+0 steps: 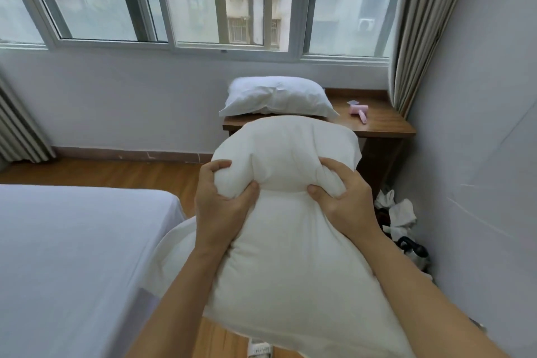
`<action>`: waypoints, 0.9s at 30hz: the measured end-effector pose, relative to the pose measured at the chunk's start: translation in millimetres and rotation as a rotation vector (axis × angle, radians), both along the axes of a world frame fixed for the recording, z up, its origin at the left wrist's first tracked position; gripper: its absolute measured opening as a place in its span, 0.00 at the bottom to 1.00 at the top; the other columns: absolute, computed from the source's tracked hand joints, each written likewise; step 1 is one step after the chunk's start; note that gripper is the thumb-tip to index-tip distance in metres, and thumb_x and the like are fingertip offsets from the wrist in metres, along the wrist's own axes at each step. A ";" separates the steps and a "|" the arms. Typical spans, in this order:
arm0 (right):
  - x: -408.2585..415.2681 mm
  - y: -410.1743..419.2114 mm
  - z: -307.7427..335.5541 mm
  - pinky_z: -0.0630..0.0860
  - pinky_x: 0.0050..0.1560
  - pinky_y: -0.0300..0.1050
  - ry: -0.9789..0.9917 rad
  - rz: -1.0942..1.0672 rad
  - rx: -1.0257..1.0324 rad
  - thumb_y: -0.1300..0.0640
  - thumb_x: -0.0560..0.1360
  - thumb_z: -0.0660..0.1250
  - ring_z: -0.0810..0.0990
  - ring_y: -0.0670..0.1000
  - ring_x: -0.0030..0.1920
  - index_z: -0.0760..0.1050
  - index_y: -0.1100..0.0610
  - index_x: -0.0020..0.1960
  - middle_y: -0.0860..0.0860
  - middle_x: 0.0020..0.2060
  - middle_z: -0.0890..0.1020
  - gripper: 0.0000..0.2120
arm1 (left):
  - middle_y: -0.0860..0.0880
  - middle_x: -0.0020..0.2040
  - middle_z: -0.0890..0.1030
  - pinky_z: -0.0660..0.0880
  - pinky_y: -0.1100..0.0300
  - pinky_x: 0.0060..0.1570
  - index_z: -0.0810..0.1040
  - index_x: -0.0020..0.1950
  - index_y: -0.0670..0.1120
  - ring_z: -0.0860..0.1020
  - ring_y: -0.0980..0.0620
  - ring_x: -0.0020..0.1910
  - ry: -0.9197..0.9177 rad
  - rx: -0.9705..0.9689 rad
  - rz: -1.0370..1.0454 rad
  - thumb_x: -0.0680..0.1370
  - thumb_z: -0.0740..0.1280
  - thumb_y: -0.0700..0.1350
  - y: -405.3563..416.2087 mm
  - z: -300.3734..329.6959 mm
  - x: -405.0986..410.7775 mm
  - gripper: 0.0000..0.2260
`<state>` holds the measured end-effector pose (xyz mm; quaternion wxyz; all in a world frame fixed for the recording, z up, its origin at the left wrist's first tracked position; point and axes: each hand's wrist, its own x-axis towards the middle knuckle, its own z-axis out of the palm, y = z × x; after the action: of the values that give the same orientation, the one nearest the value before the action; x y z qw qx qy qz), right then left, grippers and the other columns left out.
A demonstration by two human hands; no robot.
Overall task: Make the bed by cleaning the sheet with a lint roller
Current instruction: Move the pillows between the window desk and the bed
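Lying bare at left: sheet [72,256]; clenching pillow [287,212] at its waist: left hand [220,200], right hand [340,197]; resting on desk [386,125] far right: roller [359,112]; risking pillow brushing roller off the desk if set down carelessly.

Two bare arms are seen, reaching up from the bottom edge of the picture. No sleeves are worn on the parts that are shown; both forearms are uncovered down to the wrists. The left hand [222,200] and the right hand [341,197] are bare too. The fingernails are kept short and plain. The rest of the person is not shown, so other clothes cannot be told.
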<state>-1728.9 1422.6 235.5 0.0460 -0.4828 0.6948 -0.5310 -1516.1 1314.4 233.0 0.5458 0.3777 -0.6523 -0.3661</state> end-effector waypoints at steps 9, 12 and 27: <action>-98.4 -220.4 8.3 0.76 0.64 0.43 -0.066 -0.033 -0.025 0.53 0.70 0.80 0.79 0.38 0.59 0.80 0.40 0.62 0.32 0.55 0.81 0.22 | 0.63 0.55 0.79 0.69 0.77 0.50 0.74 0.60 0.55 0.76 0.67 0.56 -0.003 0.052 -0.063 0.69 0.81 0.45 -227.3 14.5 -103.2 0.24; -130.8 -283.9 12.1 0.75 0.63 0.41 -0.068 -0.049 -0.041 0.51 0.70 0.80 0.79 0.40 0.59 0.79 0.40 0.62 0.33 0.55 0.81 0.22 | 0.68 0.54 0.78 0.68 0.78 0.50 0.74 0.60 0.56 0.76 0.67 0.56 -0.023 0.039 -0.104 0.70 0.81 0.46 -300.8 23.4 -138.3 0.23; -299.8 -635.5 3.4 0.75 0.61 0.41 -0.036 -0.431 -0.271 0.52 0.71 0.79 0.79 0.48 0.57 0.79 0.51 0.66 0.49 0.55 0.82 0.24 | 0.65 0.53 0.80 0.78 0.57 0.56 0.76 0.59 0.55 0.80 0.59 0.52 -0.192 -0.072 -0.369 0.69 0.78 0.44 -705.1 64.2 -375.2 0.21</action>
<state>-2028.7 787.1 238.9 -0.1209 -0.3160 0.7032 -0.6253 -1891.2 609.3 297.3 0.4180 0.2654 -0.7721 -0.3985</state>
